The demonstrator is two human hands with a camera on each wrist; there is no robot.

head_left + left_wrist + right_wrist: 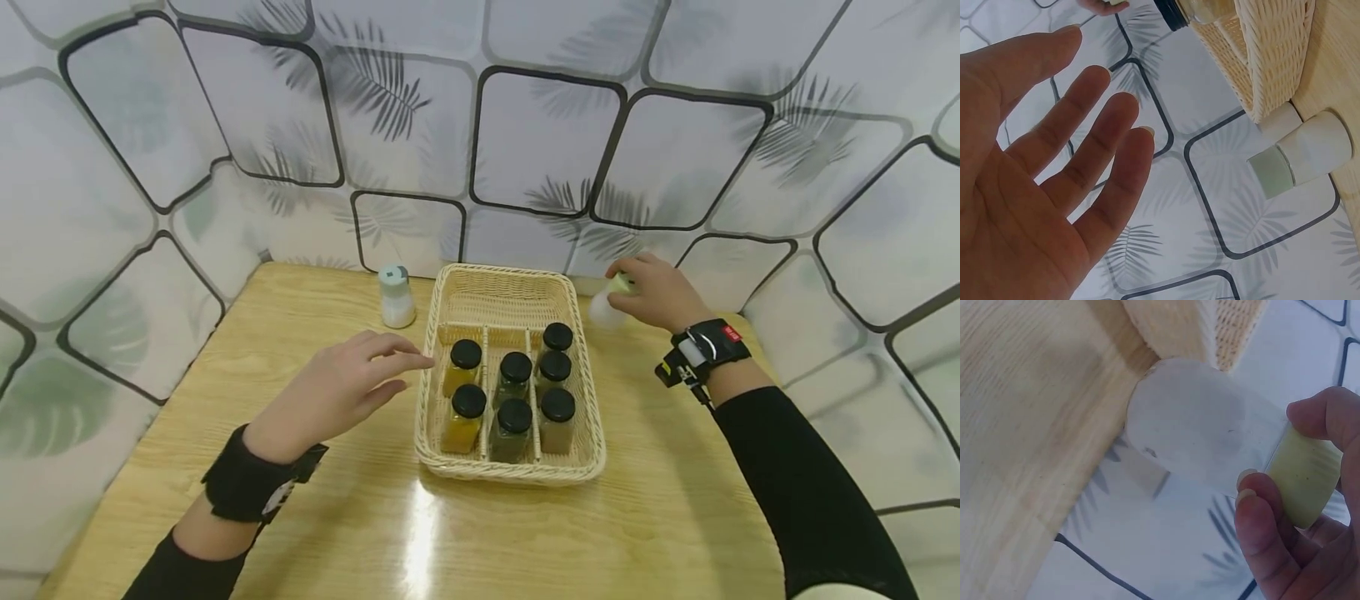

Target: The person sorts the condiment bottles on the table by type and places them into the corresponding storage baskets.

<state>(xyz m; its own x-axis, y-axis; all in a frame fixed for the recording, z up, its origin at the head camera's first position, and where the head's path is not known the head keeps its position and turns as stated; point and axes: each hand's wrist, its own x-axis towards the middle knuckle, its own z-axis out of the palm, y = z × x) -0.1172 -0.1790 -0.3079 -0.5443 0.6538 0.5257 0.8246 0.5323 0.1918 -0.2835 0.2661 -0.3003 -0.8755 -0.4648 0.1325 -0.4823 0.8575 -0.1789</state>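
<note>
My right hand [660, 292] pinches the yellow-green lid [1307, 475] of a clear seasoning shaker [1191, 425] with white contents, at the right of the wicker basket [510, 477]. The shaker's base is close to the tabletop. By the basket's left rim, my left hand [341, 387] hovers with fingers extended, holding nothing. A second seasoning shaker [397, 304], with a pale green lid and white contents, stands upright at the basket's back left. Several black-lidded spice jars [513, 429] sit in the basket's three front compartments: two left, two middle, three right.
The basket's wide rear compartment [502, 308] holds no jars. All of this rests on a light wood table [360, 517]. Patterned cloth walls [547, 142] rise behind the table and along both sides, with the shakers near the back one.
</note>
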